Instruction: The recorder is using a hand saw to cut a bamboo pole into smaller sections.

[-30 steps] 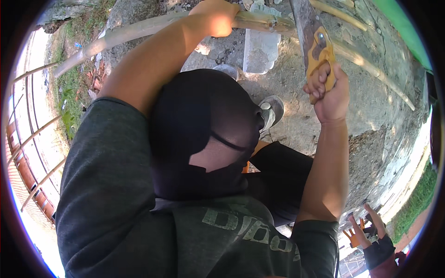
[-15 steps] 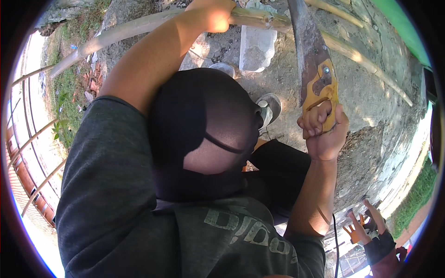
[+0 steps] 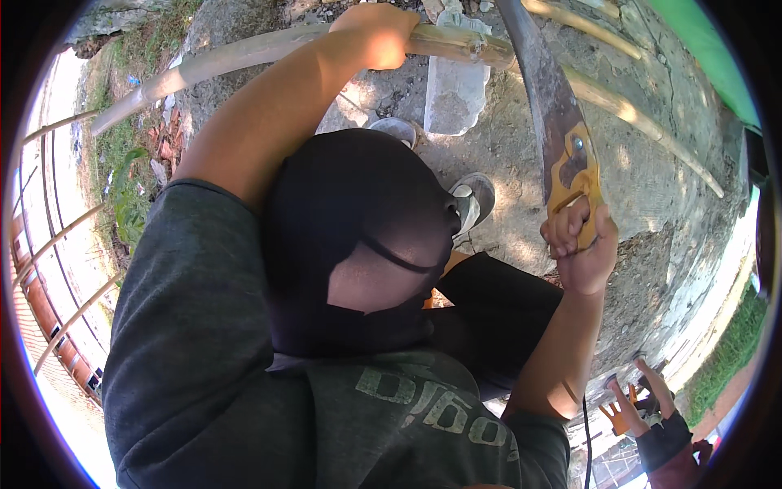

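A long pale bamboo pole [image 3: 244, 57] runs across the upper part of the head view. My left hand [image 3: 379, 37] is closed on the pole, its fingers largely hidden on the far side. To the right, my right hand [image 3: 580, 240] grips the yellow handle of a handsaw [image 3: 554, 102]. The saw's broad, worn metal blade crosses over the pole, right of my left hand; whether the teeth touch the bamboo, I cannot tell. Dark cloth in the middle covers much of the space between my arms.
A whitish slab [image 3: 456, 94] lies under the pole on rough ground. My shoe [image 3: 474, 200] rests nearby. Thinner poles [image 3: 590, 28] lie at upper right. Another person [image 3: 660, 436] is at lower right, beside green grass [image 3: 721, 371]. Rubble and plants are at left.
My right hand has drawn the saw back toward me and slightly right, its blade still across the pole. My left hand keeps its hold; the whole view has shifted a little.
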`<state>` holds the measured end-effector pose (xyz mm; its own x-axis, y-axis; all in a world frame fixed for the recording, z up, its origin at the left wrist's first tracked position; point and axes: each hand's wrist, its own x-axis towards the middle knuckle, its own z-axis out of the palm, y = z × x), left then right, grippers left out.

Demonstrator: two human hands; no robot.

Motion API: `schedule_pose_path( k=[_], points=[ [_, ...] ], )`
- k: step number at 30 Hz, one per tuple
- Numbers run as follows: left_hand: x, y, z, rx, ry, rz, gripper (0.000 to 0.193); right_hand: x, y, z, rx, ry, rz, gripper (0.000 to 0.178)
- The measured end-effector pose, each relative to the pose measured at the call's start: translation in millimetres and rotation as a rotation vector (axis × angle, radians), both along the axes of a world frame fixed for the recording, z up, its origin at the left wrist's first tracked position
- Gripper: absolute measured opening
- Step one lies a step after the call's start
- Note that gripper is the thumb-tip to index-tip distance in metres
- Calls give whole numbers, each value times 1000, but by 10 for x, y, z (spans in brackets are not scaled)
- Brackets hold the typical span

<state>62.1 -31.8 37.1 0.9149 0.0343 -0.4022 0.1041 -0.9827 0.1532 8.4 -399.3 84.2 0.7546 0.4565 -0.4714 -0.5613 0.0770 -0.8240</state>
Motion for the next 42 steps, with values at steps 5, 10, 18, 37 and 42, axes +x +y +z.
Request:
schedule_pose_path(
  k=[5,10,18,37,42],
  points=[
    [102,77,1,38,56,-94,33,-21,-162,16,30,-19,-49,48],
    [211,84,-42,83,120,-109,39,-229,-46,13,-205,-222,-176,44],
    [198,78,-11,53,137,-73,38,-356,91,86,-420,-425,-296,45],
    [219,-47,196,79,189,-79,37,81,515,-40,-378,-204,-236,49],
    [116,92,111,123,120,-77,41,-454,65,8,-208,-113,-256,46]
  ],
)
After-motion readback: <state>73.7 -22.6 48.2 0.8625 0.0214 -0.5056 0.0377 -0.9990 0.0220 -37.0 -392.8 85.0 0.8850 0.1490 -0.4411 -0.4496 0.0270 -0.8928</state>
